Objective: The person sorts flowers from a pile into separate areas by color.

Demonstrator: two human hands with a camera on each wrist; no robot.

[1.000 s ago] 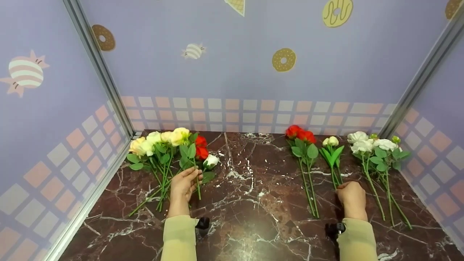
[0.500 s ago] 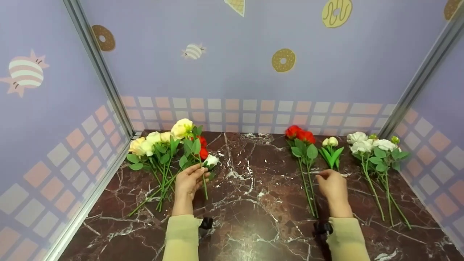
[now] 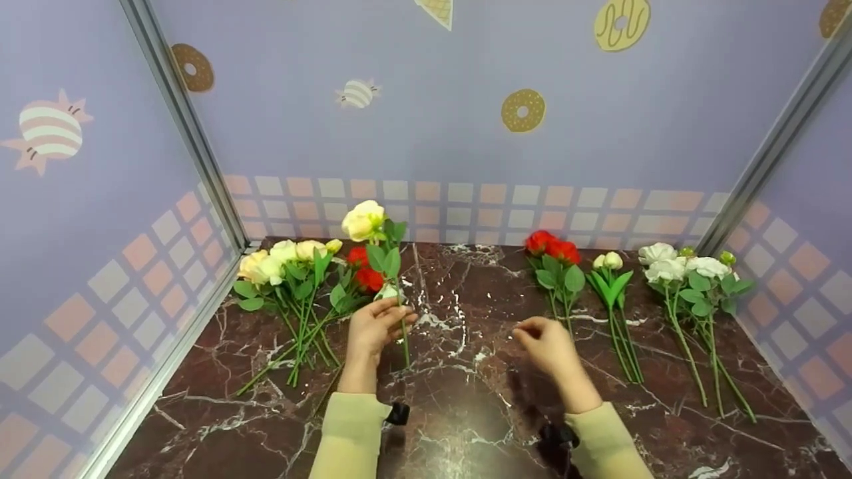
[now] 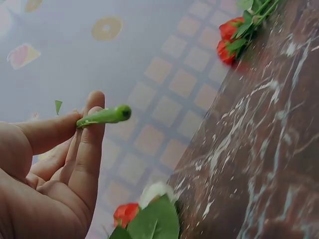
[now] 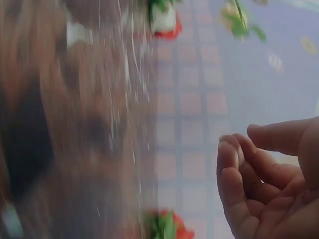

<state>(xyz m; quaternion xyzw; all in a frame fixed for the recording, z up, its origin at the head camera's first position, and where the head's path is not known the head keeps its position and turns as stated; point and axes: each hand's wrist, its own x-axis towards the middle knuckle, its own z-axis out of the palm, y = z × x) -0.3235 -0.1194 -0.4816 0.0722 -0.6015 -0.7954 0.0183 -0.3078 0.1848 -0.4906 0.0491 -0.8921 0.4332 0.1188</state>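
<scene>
My left hand (image 3: pixel 374 332) pinches the stem of a pale yellow rose (image 3: pixel 364 221), holding it upright above the table. In the left wrist view the cut end of its green stem (image 4: pixel 105 116) pokes out between thumb and fingers. Behind that hand lie two red roses (image 3: pixel 365 269) and a white rose (image 3: pixel 389 291), partly hidden. My right hand (image 3: pixel 549 346) hovers over the middle right of the table, fingers loosely bent and holding nothing. Just beyond it are two red roses (image 3: pixel 562 251), their lower stems covered by the hand.
Several yellow and peach roses (image 3: pixel 283 251) lie in a bunch at the left of the dark marbled table (image 3: pixel 466 412). On the right are a white tulip (image 3: pixel 608 260) and a group of white roses (image 3: pixel 665 267). Patterned walls (image 3: pixel 439 133) enclose the back and sides.
My left hand has lifted the pale yellow rose from the left bunch and moved it right. My right hand has left the tulip's stems and travelled left, past the red roses.
</scene>
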